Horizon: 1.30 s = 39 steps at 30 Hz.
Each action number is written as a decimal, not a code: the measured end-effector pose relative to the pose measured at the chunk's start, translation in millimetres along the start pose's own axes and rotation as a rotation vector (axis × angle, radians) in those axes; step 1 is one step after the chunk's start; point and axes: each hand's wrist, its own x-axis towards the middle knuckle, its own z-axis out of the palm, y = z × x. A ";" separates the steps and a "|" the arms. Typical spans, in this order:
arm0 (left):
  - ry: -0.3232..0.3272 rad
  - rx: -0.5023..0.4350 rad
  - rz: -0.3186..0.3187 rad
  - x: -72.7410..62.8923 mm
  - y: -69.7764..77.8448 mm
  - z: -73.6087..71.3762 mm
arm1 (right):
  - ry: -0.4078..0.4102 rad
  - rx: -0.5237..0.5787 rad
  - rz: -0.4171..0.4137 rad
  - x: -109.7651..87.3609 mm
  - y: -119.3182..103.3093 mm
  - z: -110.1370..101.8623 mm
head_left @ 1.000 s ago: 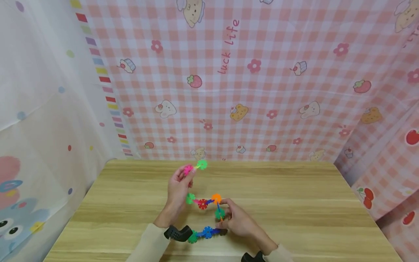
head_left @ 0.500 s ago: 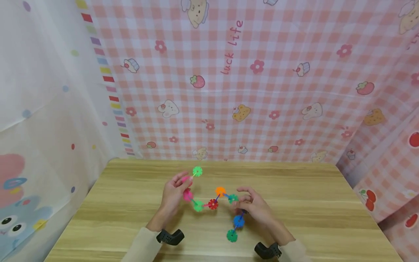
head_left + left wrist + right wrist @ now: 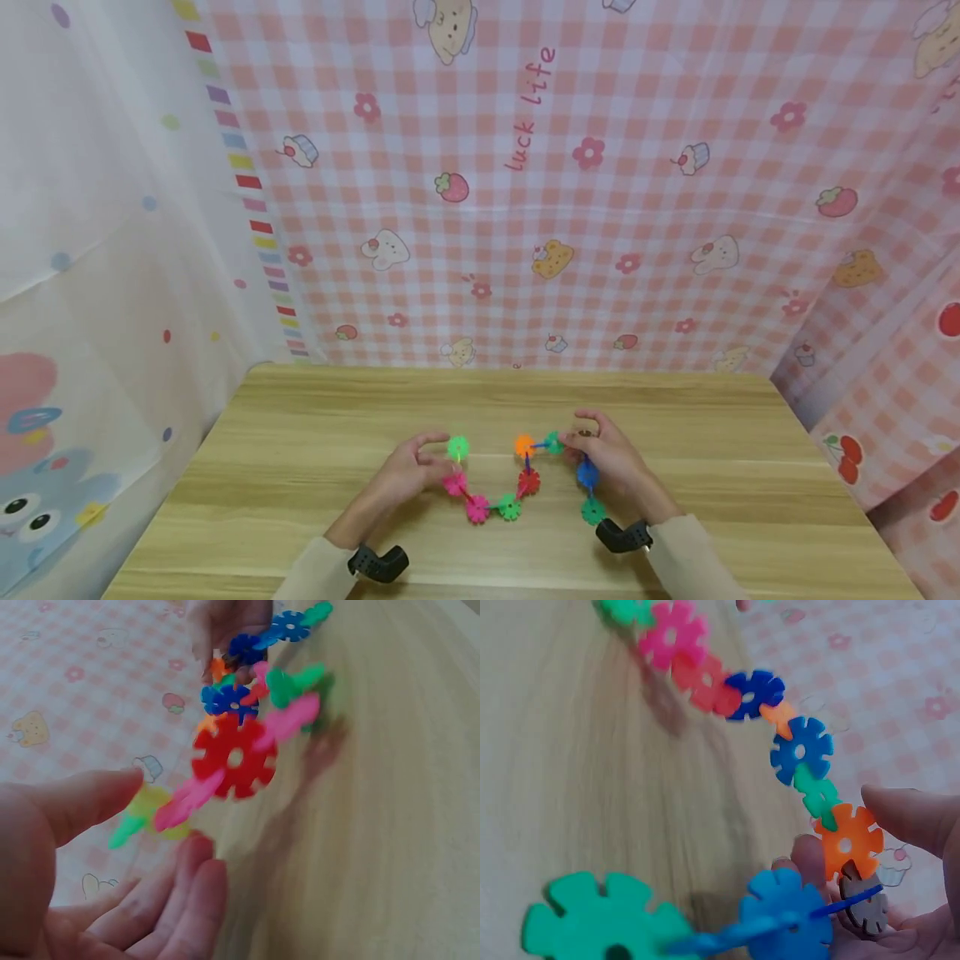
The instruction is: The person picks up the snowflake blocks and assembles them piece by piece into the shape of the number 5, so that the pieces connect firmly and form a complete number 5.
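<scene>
A chain of interlocking plastic snowflake discs (image 3: 477, 509) spans both hands in a wavy line, with pink, red, green, orange and blue pieces. At its left end my left hand (image 3: 408, 473) pinches it near a yellow disc (image 3: 161, 814), beside a bright green disc (image 3: 458, 447). A red disc (image 3: 235, 756) hangs just beyond those fingertips. My right hand (image 3: 611, 454) holds the other side, thumb and fingers about an orange disc (image 3: 853, 841) and a brown disc (image 3: 864, 901). From there a blue disc (image 3: 588, 475) and a green end disc (image 3: 593, 511) trail toward the front.
The wooden table (image 3: 337, 417) lies under the chain, whose shadow falls on it. A pink checked cloth (image 3: 495, 208) hangs behind the table's back edge. Black wrist mounts (image 3: 378, 564) sit on both forearms.
Both hands have moved apart; the left came down toward the front, the right went rightward and up. The chain has spread from a folded shape into a wider, wavy line.
</scene>
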 end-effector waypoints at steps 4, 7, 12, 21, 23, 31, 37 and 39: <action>-0.084 -0.021 -0.042 0.0 -2.9 2.7 | 0.023 -0.101 -0.040 6.5 3.0 3.7; -0.090 -0.017 -0.065 0.5 -2.6 4.5 | 0.020 -0.208 -0.071 9.3 3.7 7.1; -0.081 0.036 -0.094 1.6 0.9 4.9 | 0.003 -0.353 -0.111 9.2 2.1 6.6; -0.009 0.234 -0.066 6.0 8.1 -6.7 | 0.071 -0.472 -0.103 -20.3 -0.9 -10.0; 0.001 0.225 -0.055 10.1 8.0 -7.9 | 0.079 -0.460 -0.080 -28.3 1.1 -12.9; 0.040 0.196 -0.070 22.1 8.8 0.2 | -0.060 -0.430 0.016 -54.1 15.6 -15.4; 0.053 0.140 -0.043 21.7 4.7 1.7 | -0.050 -0.333 -0.009 -53.4 20.8 -22.9; 0.025 0.141 -0.047 18.7 3.4 -0.4 | -0.040 -0.276 -0.022 -50.5 22.5 -28.1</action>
